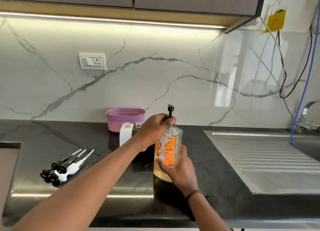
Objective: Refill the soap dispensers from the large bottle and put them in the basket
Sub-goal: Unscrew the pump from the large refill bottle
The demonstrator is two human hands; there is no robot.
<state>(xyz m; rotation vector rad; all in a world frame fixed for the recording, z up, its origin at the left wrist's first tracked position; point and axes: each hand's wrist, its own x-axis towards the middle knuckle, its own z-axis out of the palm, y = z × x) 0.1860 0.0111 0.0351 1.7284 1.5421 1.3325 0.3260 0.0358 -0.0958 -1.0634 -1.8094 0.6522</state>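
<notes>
A person at a dark stone countertop (216,170) holds the large bottle (170,144), a clear one with an orange label, upright and just right of the frame's centre. The right hand (180,168), a dark band (196,193) at its wrist, wraps its fingers round the lower body of the bottle. The left hand (154,128), reaching in from the lower left of the frame, closes its fingers and thumb round the collar of the black pump (170,109) that stands in the bottle's neck.

Behind the left hand, toward the centre of the frame, a white soap dispenser (125,135) stands with its neck open. The open neck of a second dispenser (138,124) shows beside it; the left hand hides the rest, so its body cannot be made out. A purple basket (125,118) sits just behind both, against the veined marble backsplash (155,83).

In the lower left of the frame a cluster of loose pump heads (67,165), black and white, lies on the countertop with the tubes pointing toward the wall. A ribbed steel drainboard (268,161) fills the right side, with a tap (304,116) at the far right edge. A switch plate (92,61) is set in the wall at upper left.
</notes>
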